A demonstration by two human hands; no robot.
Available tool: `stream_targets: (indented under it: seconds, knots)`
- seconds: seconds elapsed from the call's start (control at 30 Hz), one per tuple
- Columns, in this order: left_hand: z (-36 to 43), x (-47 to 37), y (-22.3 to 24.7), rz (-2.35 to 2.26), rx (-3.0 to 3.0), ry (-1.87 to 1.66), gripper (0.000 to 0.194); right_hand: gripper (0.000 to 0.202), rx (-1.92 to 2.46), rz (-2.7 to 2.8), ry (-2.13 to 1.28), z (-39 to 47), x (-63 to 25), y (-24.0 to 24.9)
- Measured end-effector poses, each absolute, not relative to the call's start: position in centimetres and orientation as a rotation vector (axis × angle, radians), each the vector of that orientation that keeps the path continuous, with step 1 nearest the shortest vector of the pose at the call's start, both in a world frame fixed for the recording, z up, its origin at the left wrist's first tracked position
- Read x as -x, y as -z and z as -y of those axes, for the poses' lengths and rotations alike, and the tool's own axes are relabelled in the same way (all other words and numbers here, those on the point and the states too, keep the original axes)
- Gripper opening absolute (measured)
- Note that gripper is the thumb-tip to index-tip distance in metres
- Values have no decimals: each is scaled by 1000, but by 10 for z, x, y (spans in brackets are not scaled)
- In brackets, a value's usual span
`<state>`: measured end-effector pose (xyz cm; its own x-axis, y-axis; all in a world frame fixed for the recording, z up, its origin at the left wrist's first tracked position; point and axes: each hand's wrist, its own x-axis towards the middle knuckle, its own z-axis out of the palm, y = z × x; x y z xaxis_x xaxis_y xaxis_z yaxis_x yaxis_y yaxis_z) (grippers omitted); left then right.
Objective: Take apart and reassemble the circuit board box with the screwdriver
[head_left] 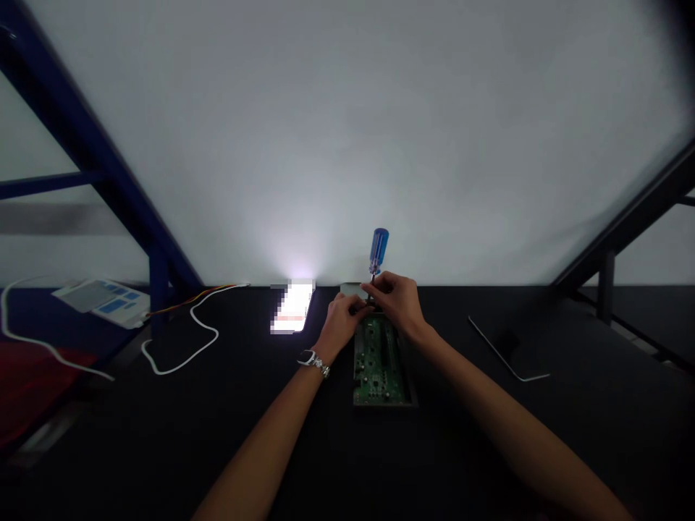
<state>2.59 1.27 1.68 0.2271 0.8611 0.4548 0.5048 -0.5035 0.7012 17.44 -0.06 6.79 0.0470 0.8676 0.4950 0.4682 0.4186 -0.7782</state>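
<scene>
At the far end of the circuit board (374, 365), right hand (399, 298) pinches screwdriver (378, 248) by its shaft; left hand (343, 318) beside, hold unclear. Best: shaft square, board braced.

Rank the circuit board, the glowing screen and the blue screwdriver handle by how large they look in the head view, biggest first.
1. Circuit board, clearly largest
2. Glowing screen
3. Blue screwdriver handle, clearly smallest
</scene>
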Motion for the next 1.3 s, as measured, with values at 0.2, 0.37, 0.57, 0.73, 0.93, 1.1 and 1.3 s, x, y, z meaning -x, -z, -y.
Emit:
stream_targets:
  seconds: [0.2, 0.37, 0.57, 0.73, 0.93, 1.1, 1.3]
  knots:
    - [-12, -18, -21, -1123, -2181, -1106, 20, 16, 1129, 1756, -670, 0, -183, -75]
    - [-14, -16, -19, -1143, -2140, -1077, 17, 21, 1128, 1801, -764, 2, -183, -75]
    - [-12, -23, -19, -1183, -2086, -1177, 7, 26, 1223, 1602, -519, 1, -177, -70]
    - [-11, -27, -16, -1207, -2076, -1207, 9, 31, 1221, 1522, -598, 1, -178, -68]
    - [-11, -26, -16, -1232, -2089, -1204, 10, 33, 1242, 1550, -526, 2, -179, -69]
    - [-11, -19, -18, -1115, -2211, -1119, 12, 27, 1172, 1736, -522, -4, -181, -67]
    - [-12, -20, -18, -1145, -2185, -1073, 19, 23, 1160, 1869, -523, -6, -180, -70]
